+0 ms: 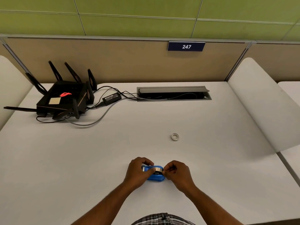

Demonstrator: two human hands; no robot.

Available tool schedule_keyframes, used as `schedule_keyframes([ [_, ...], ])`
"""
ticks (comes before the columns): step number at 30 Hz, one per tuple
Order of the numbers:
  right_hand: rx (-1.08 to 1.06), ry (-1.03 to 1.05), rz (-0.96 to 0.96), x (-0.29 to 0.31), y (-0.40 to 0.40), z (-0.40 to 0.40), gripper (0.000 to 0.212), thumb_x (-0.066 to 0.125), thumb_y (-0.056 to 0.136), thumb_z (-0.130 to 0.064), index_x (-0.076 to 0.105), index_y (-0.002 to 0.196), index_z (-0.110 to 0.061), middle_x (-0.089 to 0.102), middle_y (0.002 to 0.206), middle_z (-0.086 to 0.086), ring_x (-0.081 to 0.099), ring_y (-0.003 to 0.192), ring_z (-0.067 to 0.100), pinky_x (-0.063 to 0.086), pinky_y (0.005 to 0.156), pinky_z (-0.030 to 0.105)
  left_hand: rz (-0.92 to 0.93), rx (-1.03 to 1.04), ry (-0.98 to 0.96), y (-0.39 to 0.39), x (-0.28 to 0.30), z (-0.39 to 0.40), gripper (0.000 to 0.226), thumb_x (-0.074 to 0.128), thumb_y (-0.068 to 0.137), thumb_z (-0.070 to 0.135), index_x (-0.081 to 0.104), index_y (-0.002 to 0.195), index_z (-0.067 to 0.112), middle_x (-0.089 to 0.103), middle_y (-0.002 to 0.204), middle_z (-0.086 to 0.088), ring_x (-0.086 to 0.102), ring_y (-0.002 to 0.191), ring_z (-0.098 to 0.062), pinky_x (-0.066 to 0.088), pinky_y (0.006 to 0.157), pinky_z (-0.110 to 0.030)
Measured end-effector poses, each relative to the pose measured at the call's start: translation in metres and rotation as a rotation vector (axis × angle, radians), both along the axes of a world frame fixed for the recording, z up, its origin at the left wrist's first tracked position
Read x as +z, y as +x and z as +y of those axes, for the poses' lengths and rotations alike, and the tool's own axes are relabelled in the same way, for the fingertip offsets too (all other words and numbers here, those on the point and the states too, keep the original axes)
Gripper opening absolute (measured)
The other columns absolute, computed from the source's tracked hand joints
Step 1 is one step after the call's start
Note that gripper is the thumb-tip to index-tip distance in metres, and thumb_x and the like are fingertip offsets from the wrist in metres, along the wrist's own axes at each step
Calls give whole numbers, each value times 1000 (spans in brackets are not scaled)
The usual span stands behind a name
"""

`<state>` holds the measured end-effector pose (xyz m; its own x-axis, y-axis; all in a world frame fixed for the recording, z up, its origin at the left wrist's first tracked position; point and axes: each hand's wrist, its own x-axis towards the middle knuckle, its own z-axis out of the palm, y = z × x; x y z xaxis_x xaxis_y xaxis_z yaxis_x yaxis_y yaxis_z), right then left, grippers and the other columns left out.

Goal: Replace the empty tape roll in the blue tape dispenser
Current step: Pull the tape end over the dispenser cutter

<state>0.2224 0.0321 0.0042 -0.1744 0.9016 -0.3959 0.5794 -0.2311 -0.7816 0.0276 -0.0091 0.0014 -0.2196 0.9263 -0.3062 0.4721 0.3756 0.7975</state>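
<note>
Two hands on the blue tape dispenser (pixel 155 175), which sits near you at the desk's (pixel 81 159) middle. Your left hand (pixel 138 172) grips its left end, fingers curled over the top. Your right hand (pixel 176 172) pinches at the roll (pixel 158 169) seated in its right end. A second small tape ring (pixel 175 137) lies well apart, farther off and to the right.

Risk: a hard tug with a loose left grip could skid the dispenser; the cutter under your left fingers may nick.

Room: bare desk all round; router (pixel 63 99) and cables far left, cable tray (pixel 173 93) far.
</note>
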Motion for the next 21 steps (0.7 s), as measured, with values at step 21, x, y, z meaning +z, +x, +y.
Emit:
schedule_keyframes([
  [21,-143,-218,82,10,-8,-10,18,66,93,-15,80,83,-11,79,81,12,77,74,23,67,76,35,-1,-10,32,1,0,-4,14,82,77,30,72,87,29,68,98,10,62,96,-11,50,86,-22],
])
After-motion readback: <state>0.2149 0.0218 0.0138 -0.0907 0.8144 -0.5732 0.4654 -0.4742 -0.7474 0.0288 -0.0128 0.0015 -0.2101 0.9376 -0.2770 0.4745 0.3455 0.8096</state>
